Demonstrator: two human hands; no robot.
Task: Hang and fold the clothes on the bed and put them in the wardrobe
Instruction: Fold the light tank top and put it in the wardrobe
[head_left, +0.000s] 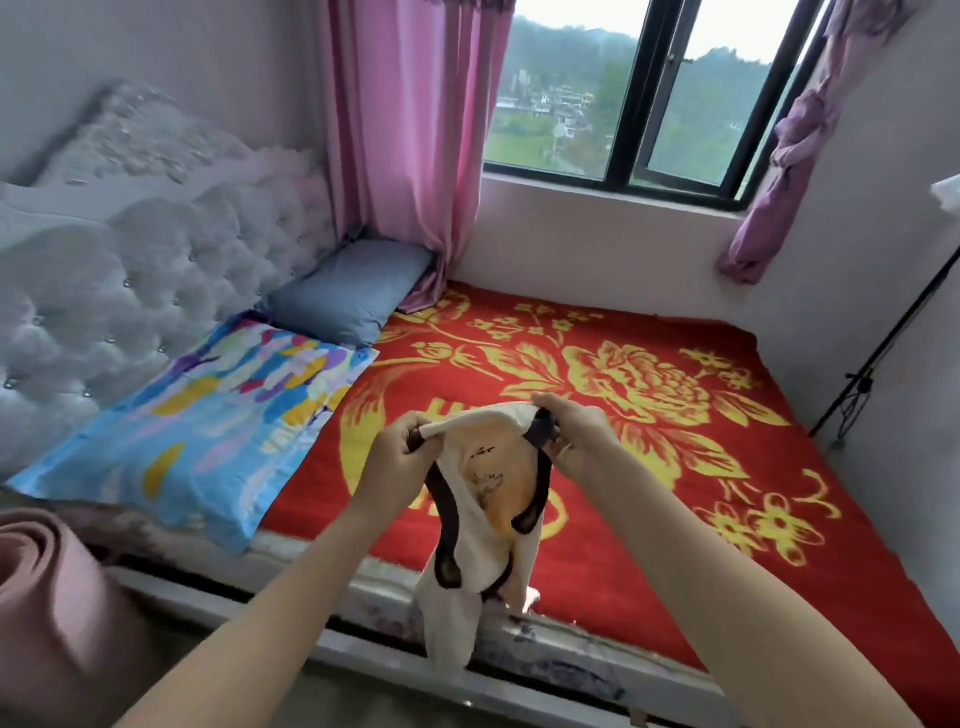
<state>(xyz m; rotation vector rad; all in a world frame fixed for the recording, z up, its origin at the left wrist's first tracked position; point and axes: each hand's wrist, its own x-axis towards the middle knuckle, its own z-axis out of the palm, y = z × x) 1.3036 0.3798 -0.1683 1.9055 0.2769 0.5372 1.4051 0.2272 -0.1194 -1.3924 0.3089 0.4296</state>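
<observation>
I see both hands raised over the near edge of the bed (597, 603). Left hand (402, 452) pinches the top hem of a cream garment (488, 499) with dark trim; right hand (576, 441) grips the opposite top corner. The garment hangs between them, its lower end at the bed's edge. Small dark print on its front, too blurred to read. A red blanket (649, 364) with yellow flowers covers the bed; its yellow characters are partly hidden and illegible. Two pillows (208, 426) lie at the headboard (130, 291).
</observation>
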